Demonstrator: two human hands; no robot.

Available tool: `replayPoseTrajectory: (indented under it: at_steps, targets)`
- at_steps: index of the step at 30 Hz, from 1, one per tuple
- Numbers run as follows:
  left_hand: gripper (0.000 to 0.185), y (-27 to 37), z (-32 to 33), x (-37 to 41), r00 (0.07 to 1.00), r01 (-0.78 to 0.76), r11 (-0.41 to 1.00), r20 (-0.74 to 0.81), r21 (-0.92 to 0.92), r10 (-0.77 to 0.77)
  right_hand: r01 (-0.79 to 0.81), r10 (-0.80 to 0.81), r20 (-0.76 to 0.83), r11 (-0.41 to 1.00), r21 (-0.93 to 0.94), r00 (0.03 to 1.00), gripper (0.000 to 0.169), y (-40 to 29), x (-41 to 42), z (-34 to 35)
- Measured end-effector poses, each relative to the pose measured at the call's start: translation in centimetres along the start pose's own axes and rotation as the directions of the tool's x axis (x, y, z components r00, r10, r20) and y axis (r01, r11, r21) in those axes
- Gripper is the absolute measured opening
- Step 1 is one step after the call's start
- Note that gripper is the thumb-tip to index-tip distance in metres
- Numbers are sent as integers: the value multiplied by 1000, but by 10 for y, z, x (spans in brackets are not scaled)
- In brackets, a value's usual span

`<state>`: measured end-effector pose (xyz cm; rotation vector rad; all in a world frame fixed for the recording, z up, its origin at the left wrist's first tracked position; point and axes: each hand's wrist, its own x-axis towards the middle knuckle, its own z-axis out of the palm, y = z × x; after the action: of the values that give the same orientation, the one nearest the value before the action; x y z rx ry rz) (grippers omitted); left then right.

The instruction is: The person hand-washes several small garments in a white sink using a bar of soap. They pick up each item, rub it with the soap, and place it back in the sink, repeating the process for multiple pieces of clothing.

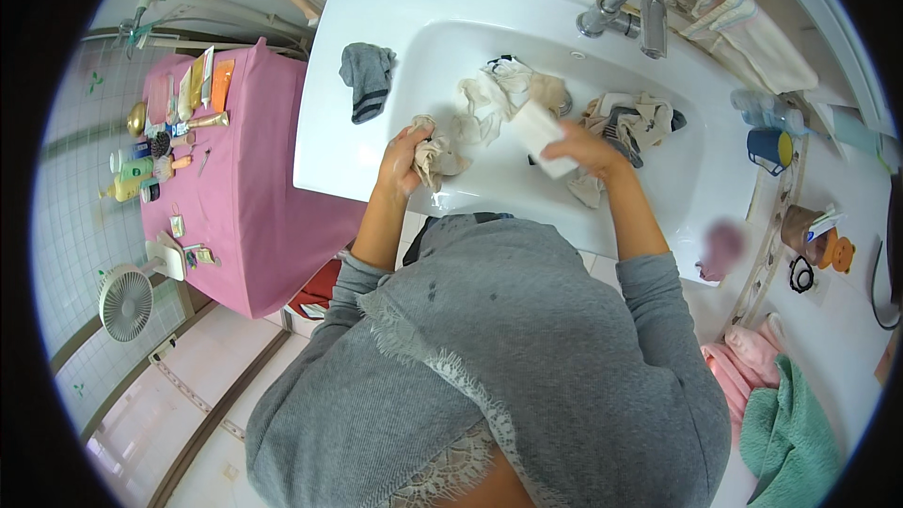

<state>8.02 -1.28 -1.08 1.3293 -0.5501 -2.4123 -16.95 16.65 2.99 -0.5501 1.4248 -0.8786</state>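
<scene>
In my left hand (403,161) is a bunched, wet cream cloth item (436,159), held over the near left part of a white washbasin (487,187). My right hand (587,149) grips a white rectangular block, apparently a bar of soap (542,135), slightly blurred, over the basin's middle. Beyond the block lie crumpled off-white cloth items (490,99), partly over the drain. Several cream and dark grey cloth items (631,123) are heaped to the right of them. A grey sock with black stripes (367,79) rests on the basin's left ledge.
A chrome faucet (652,17) stands at the basin's back right. Left is a pink-covered surface (261,176) with tubes, bottles and a white fan (127,302). Cups (770,148) stand at the right edge; a purplish cloth (721,250) lies on the basin's right corner. Pink and green towels (790,423) hang lower right.
</scene>
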Motion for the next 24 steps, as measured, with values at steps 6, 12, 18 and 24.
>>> replayPoseTrajectory:
  at_steps: [6,12,18,24]
  targets:
    - [19,0,-5,1,1000,-22,1000,17,-1,22,-179,209,75,940,-289,975,49,23,4,24]
    - [15,-5,1,6,996,3,999,91,-42,0,368,-409,-156,899,-237,899,64,50,23,51]
    - [27,-24,26,19,997,7,984,72,-180,6,340,-551,-117,653,-677,826,60,-18,36,132]
    - [36,-27,35,27,957,30,943,283,-332,70,285,-627,-209,593,-753,751,57,-28,48,144]
